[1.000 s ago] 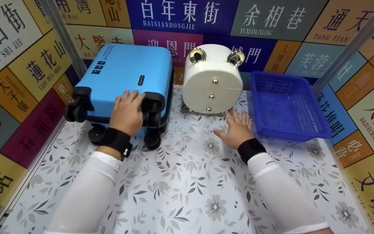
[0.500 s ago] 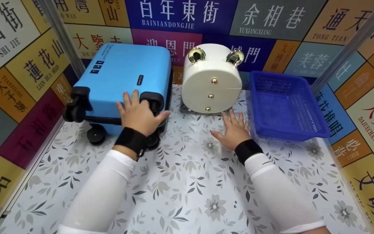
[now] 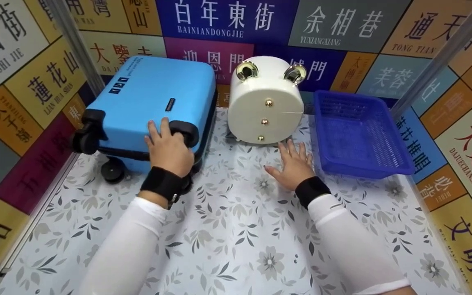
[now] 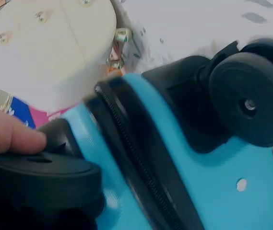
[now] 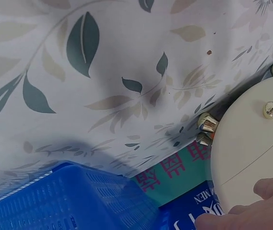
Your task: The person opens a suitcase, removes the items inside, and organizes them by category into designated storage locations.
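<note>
A blue suitcase (image 3: 150, 98) lies on the patterned cloth at the left. My left hand (image 3: 171, 155) is at its near right corner, with fingers over the black corner piece. In the left wrist view, a digit (image 4: 14, 136) curls against a black wheel (image 4: 45, 179); the rest of its hold is hidden. My right hand (image 3: 295, 170) stays with fingers spread just above or on the cloth, in front of a white round case (image 3: 265, 110) with gold knobs. It holds nothing. Right fingers (image 5: 266, 206) show beside the white case (image 5: 251, 148) in the right wrist view.
A blue basket (image 3: 363, 166) stands to the right of the white case. Walls with printed street signs enclose the back and sides, with clear posts (image 3: 436, 57) at the corners. The floral cloth (image 3: 236, 246) spreads across the front.
My left hand has shifted right and its thumb has gone from spread to out of sight in the head view. The suitcase's near end has swung slightly left. My right hand has barely moved.
</note>
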The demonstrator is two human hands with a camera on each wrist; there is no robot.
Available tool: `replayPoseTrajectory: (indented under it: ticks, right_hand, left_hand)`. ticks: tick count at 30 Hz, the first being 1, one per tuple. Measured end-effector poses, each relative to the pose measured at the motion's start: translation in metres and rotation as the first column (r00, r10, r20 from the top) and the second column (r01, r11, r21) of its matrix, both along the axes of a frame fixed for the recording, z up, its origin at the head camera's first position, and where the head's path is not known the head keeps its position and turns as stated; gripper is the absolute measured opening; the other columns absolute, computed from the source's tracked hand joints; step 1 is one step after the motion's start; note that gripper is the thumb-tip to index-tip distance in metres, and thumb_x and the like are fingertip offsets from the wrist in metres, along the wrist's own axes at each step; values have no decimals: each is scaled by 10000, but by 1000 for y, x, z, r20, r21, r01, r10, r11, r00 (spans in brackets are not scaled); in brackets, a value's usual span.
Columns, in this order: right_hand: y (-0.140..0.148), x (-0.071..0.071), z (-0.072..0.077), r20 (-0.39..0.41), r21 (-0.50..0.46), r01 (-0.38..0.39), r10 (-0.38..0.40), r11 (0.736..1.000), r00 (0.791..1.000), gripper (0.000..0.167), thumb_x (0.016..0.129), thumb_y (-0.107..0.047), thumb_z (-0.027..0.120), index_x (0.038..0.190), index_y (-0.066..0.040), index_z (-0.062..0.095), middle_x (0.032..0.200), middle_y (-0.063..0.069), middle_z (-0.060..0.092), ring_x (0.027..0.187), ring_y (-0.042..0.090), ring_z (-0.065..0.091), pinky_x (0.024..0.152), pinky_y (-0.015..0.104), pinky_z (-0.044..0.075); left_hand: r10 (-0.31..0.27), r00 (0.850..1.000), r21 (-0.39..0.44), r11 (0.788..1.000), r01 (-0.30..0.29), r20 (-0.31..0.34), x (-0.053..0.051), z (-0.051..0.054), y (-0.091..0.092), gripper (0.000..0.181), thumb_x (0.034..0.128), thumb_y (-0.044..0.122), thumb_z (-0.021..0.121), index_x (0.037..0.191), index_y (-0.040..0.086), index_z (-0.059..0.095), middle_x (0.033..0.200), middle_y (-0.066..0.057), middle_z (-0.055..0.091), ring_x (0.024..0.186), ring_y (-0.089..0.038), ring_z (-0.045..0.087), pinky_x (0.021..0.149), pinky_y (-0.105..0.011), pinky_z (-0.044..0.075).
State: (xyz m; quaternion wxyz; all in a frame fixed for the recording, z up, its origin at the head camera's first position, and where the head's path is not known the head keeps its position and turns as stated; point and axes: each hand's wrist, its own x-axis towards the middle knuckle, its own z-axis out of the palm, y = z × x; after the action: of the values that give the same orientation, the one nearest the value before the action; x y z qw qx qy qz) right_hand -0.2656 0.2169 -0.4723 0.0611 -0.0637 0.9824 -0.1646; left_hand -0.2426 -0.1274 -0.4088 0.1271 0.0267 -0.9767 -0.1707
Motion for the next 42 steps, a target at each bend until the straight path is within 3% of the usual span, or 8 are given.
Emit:
replayPoseTrajectory:
  ticks: [7,13,16,20,23,26,35,42]
  right_hand:
    - [2,2,-4,9,-10,-4,4,1000,1000,998,990,-702,528,1713,-192,68,1775,165,-44,1607,472,-174,1262,711,-73]
    - [6,2,-8,3,-16,5,-5,1000,1000,981,995,-669,552,1711,-166,109,1777,170,-22,1611,475,-159,1263,714,-63]
    - [7,2,-11,6,-8,6,-6,1000,1000,979,997,-655,559,1710,-155,113,1776,175,-24,1611,474,-159,1262,720,-53]
    - [6,1,-12,0,-13,0,0,1000,1000,980,993,-652,568,1709,-157,118,1774,177,-23,1611,475,-155,1262,722,-39]
    - [5,1,-12,-5,-18,0,0,1000,1000,984,988,-660,574,1709,-163,126,1775,170,-19,1614,473,-148,1264,718,-38]
    - [5,1,-12,-2,-22,3,-3,1000,1000,980,991,-650,577,1709,-158,126,1774,173,-17,1613,473,-152,1262,717,-54]
    - [3,1,-13,-13,-17,-7,6,1000,1000,972,992,-657,567,1705,-140,154,1773,197,32,1620,476,-114,1278,697,-30]
    - [7,3,-12,-5,-36,-3,3,999,1000,957,995,-649,572,1706,-158,159,1777,178,35,1620,475,-115,1282,694,-23]
  left_hand:
    - [-83,996,28,996,82,34,17,6,-56,419,897,153,745,1240,-85,703,1717,-228,245,1600,-523,83,1240,-755,157]
    - [181,965,-153,976,-153,189,29,28,-66,441,972,231,624,1207,-141,659,1620,-341,274,1495,-576,234,1241,-744,118]
    - [278,952,-100,959,-266,132,25,27,-55,649,986,381,654,1350,-143,532,1518,-375,348,1370,-581,394,1216,-694,191]
    - [308,945,-30,951,-306,109,14,20,-45,1137,921,515,770,1679,25,78,1603,-406,228,1013,-535,644,1151,-660,284]
    - [309,934,-68,951,-302,180,3,19,-43,1295,904,519,795,1679,104,-156,1664,-419,60,729,-424,654,1117,-629,343]
    - [312,930,-63,950,-306,195,-7,18,-44,1258,918,523,778,1685,152,-148,1671,-414,25,643,-348,612,1052,-596,418]
    - [260,962,-13,966,-260,79,-8,6,-55,1034,921,690,672,1709,327,108,1587,-392,231,652,-337,512,540,-444,455]
    - [160,986,-40,986,-159,33,4,-2,-69,989,933,638,699,1703,332,160,1558,-436,261,531,-309,481,428,-403,401]
